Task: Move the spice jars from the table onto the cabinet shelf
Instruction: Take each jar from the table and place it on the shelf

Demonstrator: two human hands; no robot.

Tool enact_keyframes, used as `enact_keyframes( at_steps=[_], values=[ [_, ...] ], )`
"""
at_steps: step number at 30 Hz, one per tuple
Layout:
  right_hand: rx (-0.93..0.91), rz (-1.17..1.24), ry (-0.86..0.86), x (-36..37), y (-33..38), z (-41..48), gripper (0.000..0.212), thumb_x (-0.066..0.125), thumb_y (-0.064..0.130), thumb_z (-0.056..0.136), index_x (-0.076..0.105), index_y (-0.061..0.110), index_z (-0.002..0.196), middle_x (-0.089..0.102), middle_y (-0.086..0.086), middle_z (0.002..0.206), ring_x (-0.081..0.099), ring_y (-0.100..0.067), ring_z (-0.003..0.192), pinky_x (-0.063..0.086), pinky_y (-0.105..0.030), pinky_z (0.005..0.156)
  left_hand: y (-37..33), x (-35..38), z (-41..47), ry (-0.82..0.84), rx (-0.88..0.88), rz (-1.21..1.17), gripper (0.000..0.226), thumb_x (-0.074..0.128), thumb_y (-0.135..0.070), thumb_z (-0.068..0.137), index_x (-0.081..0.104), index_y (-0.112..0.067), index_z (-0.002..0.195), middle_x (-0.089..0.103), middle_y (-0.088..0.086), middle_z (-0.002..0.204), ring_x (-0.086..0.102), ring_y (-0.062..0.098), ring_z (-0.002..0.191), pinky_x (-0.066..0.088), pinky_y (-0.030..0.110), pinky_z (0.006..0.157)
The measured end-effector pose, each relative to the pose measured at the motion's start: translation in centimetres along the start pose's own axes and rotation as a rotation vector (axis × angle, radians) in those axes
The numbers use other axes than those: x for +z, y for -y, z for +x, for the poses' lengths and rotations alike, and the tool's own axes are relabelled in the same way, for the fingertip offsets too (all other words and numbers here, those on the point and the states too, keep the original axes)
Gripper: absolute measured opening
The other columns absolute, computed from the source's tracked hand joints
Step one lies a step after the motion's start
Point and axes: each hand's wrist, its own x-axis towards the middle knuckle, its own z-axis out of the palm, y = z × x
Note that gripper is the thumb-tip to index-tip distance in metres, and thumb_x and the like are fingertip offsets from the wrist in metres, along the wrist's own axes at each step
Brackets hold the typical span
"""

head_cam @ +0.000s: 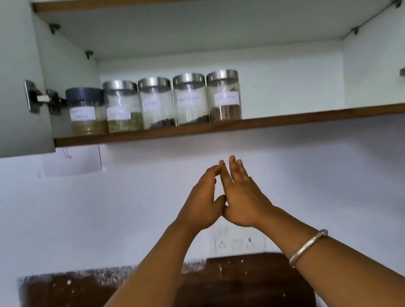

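1. While both arms are raised before the wall, the left grip (pixel 200 204) and the right grip (pixel 244 200) are held together below the front edge of the cabinet shelf (pixel 307 118), apart from it.
2. The two grips are pressed against each other at the thumbs and fingertips; their fingers are kept nearly straight and nothing is held in either.
3. Five spice jars (pixel 156 104) are stood upright in a close row along the shelf's front edge, starting near its left corner and ending short of its middle.
4. A dark-lidded jar (pixel 86 112) is placed leftmost; four steel-lidded jars (pixel 190 100) are set to its right.
5. White labels are stuck on all five; the writing is too blurred to be read.
6. A silver bangle (pixel 308 245) is worn on the right wrist, and a dark brown counter (pixel 240 292) is seen beneath the forearms.
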Motion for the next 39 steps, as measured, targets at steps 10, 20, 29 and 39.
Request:
enact_keyframes(
  at_steps=[10, 20, 29, 39],
  values=[
    [0.109, 0.057, 0.255, 7.7, 2.8, -9.3, 0.094, 0.058, 0.035, 0.088, -0.012, 0.02, 0.148, -0.018, -0.013, 0.156, -0.016, -0.032, 0.143, 0.011, -0.05, 0.117, 5.0, 2.3, -11.1, 0.219, -0.173, 0.036, 0.074, 0.063, -0.013, 0.083, 0.022, -0.013, 0.145, 0.035, 0.01, 0.148, 0.039, 0.025, 0.134, 0.037, 0.037, 0.107],
    [0.218, 0.147, 0.458, 16.4, 1.7, -18.1, 0.087, 0.062, 0.038, 0.086, 0.005, 0.02, 0.15, 0.0, -0.013, 0.158, -0.005, -0.036, 0.144, 0.016, -0.048, 0.114, 10.2, 8.1, -19.8, 0.441, -0.345, -0.005, 0.079, 0.07, -0.017, 0.08, 0.023, -0.016, 0.145, 0.04, 0.01, 0.144, 0.04, 0.024, 0.132, 0.037, 0.03, 0.101],
    [0.169, 0.038, 0.52, 24.6, -2.7, -21.0, 0.079, 0.055, 0.052, 0.085, 0.019, 0.019, 0.146, 0.022, -0.008, 0.155, 0.023, -0.026, 0.141, 0.018, -0.036, 0.113, 14.4, 15.4, -23.0, 0.462, -0.527, 0.003, 0.076, 0.069, -0.015, 0.08, 0.027, -0.011, 0.143, 0.043, 0.01, 0.141, 0.043, 0.023, 0.129, 0.035, 0.021, 0.092],
    [0.348, 0.262, 0.63, 32.7, -6.4, -22.2, 0.101, 0.073, 0.043, 0.074, 0.008, 0.019, 0.148, 0.023, -0.01, 0.153, 0.025, -0.031, 0.139, 0.032, -0.038, 0.107, 17.9, 21.6, -26.7, 0.512, -0.739, -0.006, 0.077, 0.066, -0.008, 0.08, 0.023, -0.015, 0.143, 0.034, 0.011, 0.14, 0.045, 0.024, 0.123, 0.038, 0.018, 0.091]
  ],
)
